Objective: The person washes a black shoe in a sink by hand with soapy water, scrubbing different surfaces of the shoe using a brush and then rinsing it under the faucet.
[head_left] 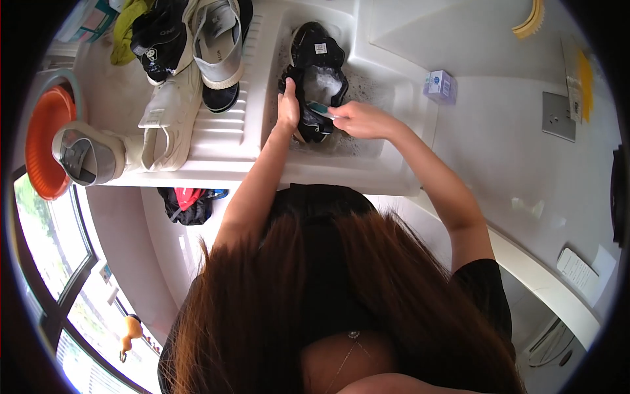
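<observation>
A black shoe [316,92] covered in soap foam lies in the white sink basin [367,154]. My left hand [287,108] grips its left side. My right hand [357,120] is closed on a small teal-handled brush [321,109] pressed against the shoe. A second black shoe [314,44] lies further back in the basin. My long brown hair hangs down over the lower half of the picture.
On the ribbed drainboard [223,131] to the left lie several grey, white and black shoes [216,46]. An orange basin [44,141] sits far left. A small purple box [440,87] rests on the sink ledge to the right. Windows run along the lower left.
</observation>
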Motion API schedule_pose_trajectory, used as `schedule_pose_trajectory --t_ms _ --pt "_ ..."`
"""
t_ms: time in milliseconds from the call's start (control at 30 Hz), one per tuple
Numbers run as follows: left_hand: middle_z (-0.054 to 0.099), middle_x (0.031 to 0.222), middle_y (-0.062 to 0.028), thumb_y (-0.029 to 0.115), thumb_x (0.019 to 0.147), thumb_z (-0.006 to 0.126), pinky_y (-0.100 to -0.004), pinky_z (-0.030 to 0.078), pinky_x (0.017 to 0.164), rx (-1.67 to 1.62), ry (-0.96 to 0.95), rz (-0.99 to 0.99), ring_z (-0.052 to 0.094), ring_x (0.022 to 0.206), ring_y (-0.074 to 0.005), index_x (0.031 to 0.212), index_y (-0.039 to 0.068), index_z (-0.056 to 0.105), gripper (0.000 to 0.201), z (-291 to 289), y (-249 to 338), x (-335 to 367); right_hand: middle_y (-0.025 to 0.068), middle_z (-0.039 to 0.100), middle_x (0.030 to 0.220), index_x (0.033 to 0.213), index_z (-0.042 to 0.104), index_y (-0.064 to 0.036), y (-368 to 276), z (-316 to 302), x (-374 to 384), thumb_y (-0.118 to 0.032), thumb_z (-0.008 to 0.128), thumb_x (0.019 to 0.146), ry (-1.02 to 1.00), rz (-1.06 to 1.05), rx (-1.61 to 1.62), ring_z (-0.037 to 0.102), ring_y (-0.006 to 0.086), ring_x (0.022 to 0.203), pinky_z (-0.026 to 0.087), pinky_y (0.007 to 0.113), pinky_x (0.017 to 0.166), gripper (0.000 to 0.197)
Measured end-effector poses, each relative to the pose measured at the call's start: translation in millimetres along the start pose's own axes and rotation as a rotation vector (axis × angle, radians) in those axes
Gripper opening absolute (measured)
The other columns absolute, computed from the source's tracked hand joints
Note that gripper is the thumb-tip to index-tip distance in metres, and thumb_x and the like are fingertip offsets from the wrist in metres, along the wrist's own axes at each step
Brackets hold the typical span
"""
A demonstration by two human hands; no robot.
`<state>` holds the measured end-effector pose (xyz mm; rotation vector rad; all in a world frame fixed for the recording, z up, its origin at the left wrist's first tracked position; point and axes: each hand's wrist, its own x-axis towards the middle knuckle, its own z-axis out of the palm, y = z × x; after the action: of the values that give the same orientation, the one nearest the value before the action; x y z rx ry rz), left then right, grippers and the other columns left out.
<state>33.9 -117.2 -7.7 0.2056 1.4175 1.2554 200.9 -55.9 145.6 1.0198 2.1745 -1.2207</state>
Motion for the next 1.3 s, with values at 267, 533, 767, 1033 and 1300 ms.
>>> schedule_pose_trajectory --t_ms 267,533,767,1033,1300 --pt "0.043 0.143 -0.0298 0.061 0.094 0.045 -0.0366 0.031 0.111 0.085 0.137 0.018 0.041 0.135 -0.0363 0.138 -0.017 0.037 0.09 1 2 -11 0.024 0.066 0.092 0.112 0.064 -0.0069 -2 25 61 -0.021 0.052 0.088 0.497 0.078 -0.071 0.064 0.0428 0.088 0.051 0.05 0.078 0.03" --pt "0.041 0.142 -0.0341 0.065 0.092 0.045 -0.0381 0.028 0.112 0.224 0.146 -0.057 0.037 0.137 -0.0389 0.136 -0.019 0.036 0.095 9 10 -19 0.0274 0.066 0.092 0.101 0.066 -0.0056 3 29 137 -0.022 0.053 0.091 0.743 0.196 -0.156 0.063 0.0465 0.088 0.052 0.053 0.081 0.023" --pt "0.036 0.147 -0.0311 0.068 0.09 0.043 -0.0366 0.026 0.114 0.056 0.124 -0.095 0.035 0.139 -0.037 0.141 -0.018 0.03 0.1 3 -8 -3 0.0236 0.068 0.09 0.112 0.065 -0.0015 -1 14 95 -0.018 0.054 0.087 0.454 0.113 -0.151 0.064 0.0409 0.091 0.052 0.048 0.082 0.031" --pt "0.041 0.146 -0.0242 0.061 0.094 0.043 -0.0356 0.03 0.111 -0.055 0.052 -0.036 0.04 0.134 -0.029 0.14 -0.013 0.038 0.087 1 -10 8 0.0223 0.068 0.098 0.118 0.066 -0.0075 -22 -21 33 -0.023 0.054 0.088 0.031 0.182 -0.27 0.066 0.036 0.097 0.051 0.04 0.085 0.035" --pt "0.039 0.147 -0.0259 0.064 0.093 0.043 -0.0356 0.027 0.113 -0.075 0.004 0.056 0.036 0.138 -0.0314 0.14 -0.013 0.039 0.09 -5 -3 6 0.0195 0.067 0.087 0.1 0.064 -0.0002 -13 8 14 -0.024 0.051 0.095 0.226 -0.001 0.002 0.065 0.0319 0.084 0.047 0.041 0.075 0.028"
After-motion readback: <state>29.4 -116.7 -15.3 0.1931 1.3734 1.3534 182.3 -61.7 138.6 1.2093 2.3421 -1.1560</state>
